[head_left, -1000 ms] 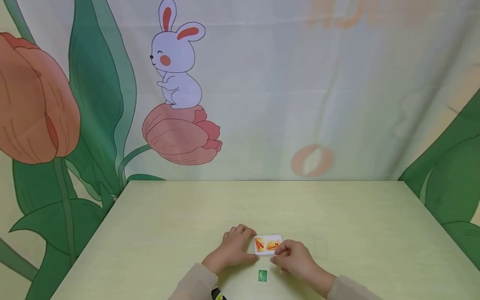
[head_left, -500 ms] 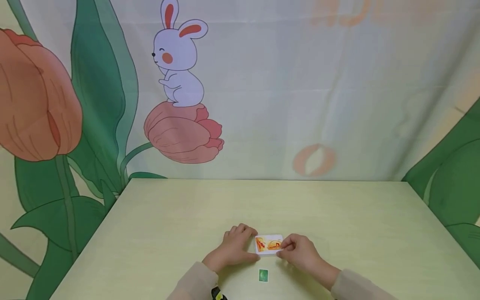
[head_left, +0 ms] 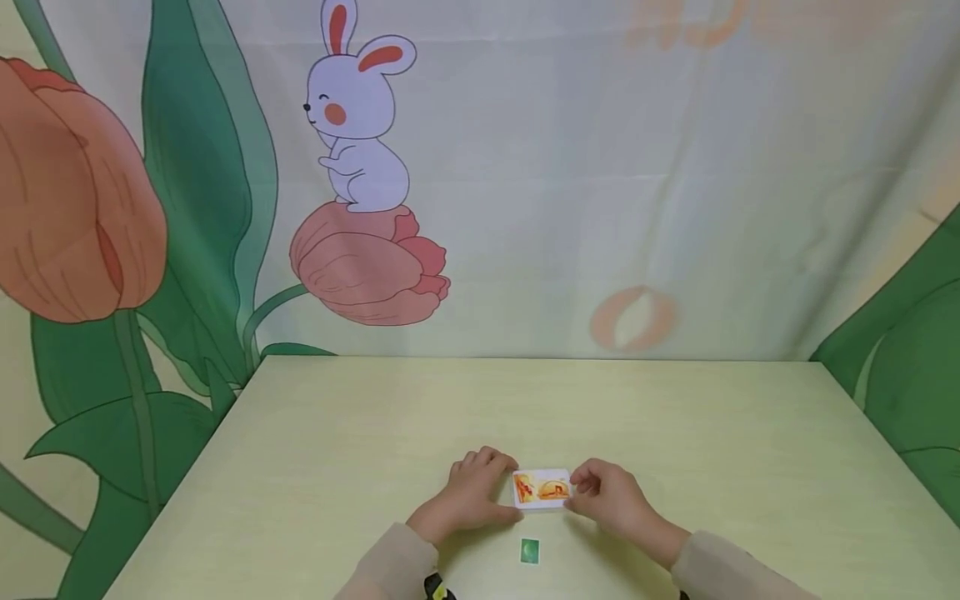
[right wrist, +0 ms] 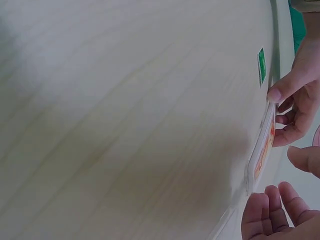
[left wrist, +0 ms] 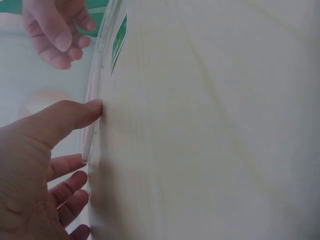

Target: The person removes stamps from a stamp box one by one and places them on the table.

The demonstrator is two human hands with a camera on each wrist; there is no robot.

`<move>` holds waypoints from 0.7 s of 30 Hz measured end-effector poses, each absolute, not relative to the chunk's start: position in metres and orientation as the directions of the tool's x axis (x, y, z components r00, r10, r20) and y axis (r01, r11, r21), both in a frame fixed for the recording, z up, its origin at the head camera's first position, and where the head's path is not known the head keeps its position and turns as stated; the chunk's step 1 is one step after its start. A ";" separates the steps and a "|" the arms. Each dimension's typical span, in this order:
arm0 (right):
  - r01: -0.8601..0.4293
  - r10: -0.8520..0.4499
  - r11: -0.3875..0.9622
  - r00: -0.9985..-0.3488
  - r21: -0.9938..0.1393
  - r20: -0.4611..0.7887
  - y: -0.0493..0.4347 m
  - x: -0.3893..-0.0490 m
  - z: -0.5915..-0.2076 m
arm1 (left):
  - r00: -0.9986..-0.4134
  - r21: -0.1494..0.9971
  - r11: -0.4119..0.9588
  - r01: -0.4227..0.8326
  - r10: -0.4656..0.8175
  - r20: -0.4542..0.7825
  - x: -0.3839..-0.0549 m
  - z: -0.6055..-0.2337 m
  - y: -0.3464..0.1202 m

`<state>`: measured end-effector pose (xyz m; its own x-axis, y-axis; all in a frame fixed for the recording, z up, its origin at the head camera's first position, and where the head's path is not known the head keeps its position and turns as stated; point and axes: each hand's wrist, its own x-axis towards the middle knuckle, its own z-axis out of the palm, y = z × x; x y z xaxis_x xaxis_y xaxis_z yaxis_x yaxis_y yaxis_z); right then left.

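L hand (head_left: pixel 472 492) holds the L end of the pic card (head_left: pixel 543 489) btwn thumb & pointer; R hand (head_left: pixel 611 497), thumb & fingers apart, is by the R end, can't tell if touching. Card lies on the table (head_left: pixel 375 417), green square (head_left: pixel 529 552) nearer the body; best steady L & move R softly so nothing slides.

The card (head_left: pixel 542 489) is patterned orange and yellow on white, the square piece (head_left: pixel 529 551) green edged in white
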<state>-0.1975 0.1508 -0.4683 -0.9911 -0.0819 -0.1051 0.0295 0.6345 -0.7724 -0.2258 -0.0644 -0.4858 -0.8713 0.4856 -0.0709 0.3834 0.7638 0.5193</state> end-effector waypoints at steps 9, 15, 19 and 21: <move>-0.004 -0.087 0.666 -0.994 -0.746 -0.072 0.148 -0.207 -0.471 | -0.870 0.511 0.765 0.392 0.489 -0.066 -0.225 -0.484 -0.066; -0.035 -0.101 0.681 -0.994 -0.732 -0.046 0.145 -0.213 -0.475 | -0.870 0.509 0.767 0.392 0.489 -0.067 -0.224 -0.482 -0.065; -0.037 -0.109 0.694 -0.993 -0.719 -0.054 0.144 -0.215 -0.476 | -0.871 0.508 0.770 0.384 0.485 -0.076 -0.224 -0.482 -0.064; -0.045 -0.115 0.700 -0.992 -0.713 -0.051 0.143 -0.217 -0.477 | -0.873 0.512 0.770 0.381 0.481 -0.074 -0.225 -0.483 -0.065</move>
